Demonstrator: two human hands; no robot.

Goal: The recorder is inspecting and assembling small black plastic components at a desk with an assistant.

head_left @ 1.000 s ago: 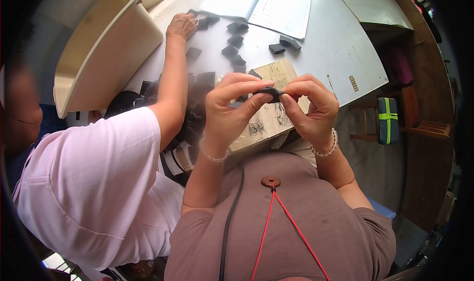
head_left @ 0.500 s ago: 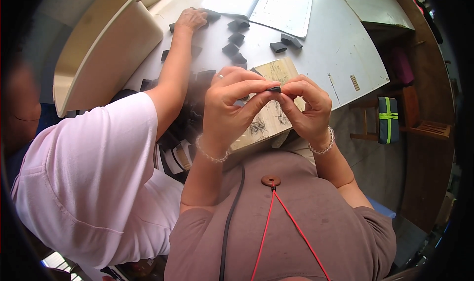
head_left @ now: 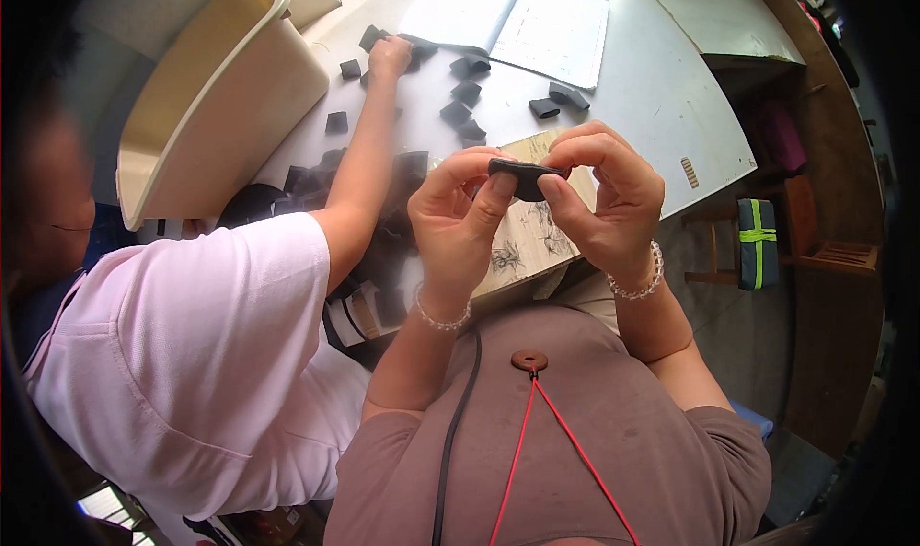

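Between my two hands I hold a small black folded piece [head_left: 526,179], soft-looking like fabric or foam, up in front of my chest. My left hand [head_left: 462,201] pinches its left end between thumb and fingers. On its right end, the thumb and fingers of my right hand [head_left: 613,193] are closed. Under my hands lies a pale wooden board [head_left: 522,247] with dark loose threads or hairs on it. Similar black pieces [head_left: 455,114] form a row on the white table [head_left: 642,76] beyond my left hand.
At my left a co-worker in a pink shirt [head_left: 201,345] reaches a hand [head_left: 390,57] to black pieces on the table. A cream bin [head_left: 230,105] stands far left. An open notebook [head_left: 551,28] lies at the back. Two black pieces [head_left: 544,108] lie right of the row.
The black piece has turned in my fingers, showing more of its broad side, and my hands have moved slightly apart. The co-worker's hand has shifted a little to the right and nearer.
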